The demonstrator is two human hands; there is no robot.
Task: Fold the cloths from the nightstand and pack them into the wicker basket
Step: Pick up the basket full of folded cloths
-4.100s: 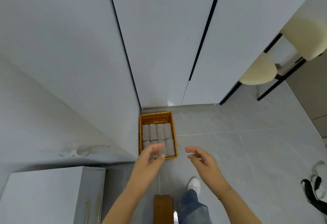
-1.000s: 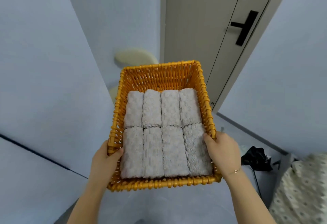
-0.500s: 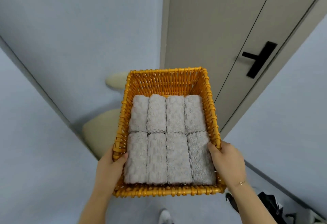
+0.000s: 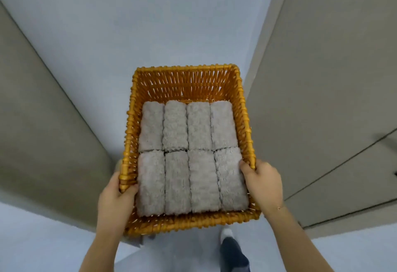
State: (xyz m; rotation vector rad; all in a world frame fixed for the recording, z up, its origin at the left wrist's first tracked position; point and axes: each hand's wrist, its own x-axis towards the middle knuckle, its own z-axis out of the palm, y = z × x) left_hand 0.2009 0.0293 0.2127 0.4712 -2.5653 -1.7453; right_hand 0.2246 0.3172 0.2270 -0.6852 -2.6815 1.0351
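1. The left hand [image 4: 115,198] grips the left rim of the wicker basket [image 4: 189,82] near its front corner, thumb hooked over the inside of the rim and fingers curled underneath, out of sight.
2. The right hand [image 4: 263,182] grips the right rim the same way, thumb tip inside and touching the nearest cloth; a thin bracelet [image 4: 280,207] sits on that wrist.
3. Between the two hands the basket is held up off the floor, roughly level and tipped slightly toward the camera.
4. Inside lie eight folded grey cloths [image 4: 185,155], fluffy in texture, in two rows of four, packed side by side and touching one another. The rows cover nearly all of the bottom; only a thin strip shows at the far wall.
5. Below the basket a white shoe [image 4: 226,234] and a dark trouser leg [image 4: 234,252] stand on pale flooring; grey wall panels [image 4: 322,99] rise on both sides.
6. Folding and packing look finished: no loose cloth is in view, and the nightstand is out of frame, so I cannot tell whether any remain there. What seems left is only carrying and setting the basket down.
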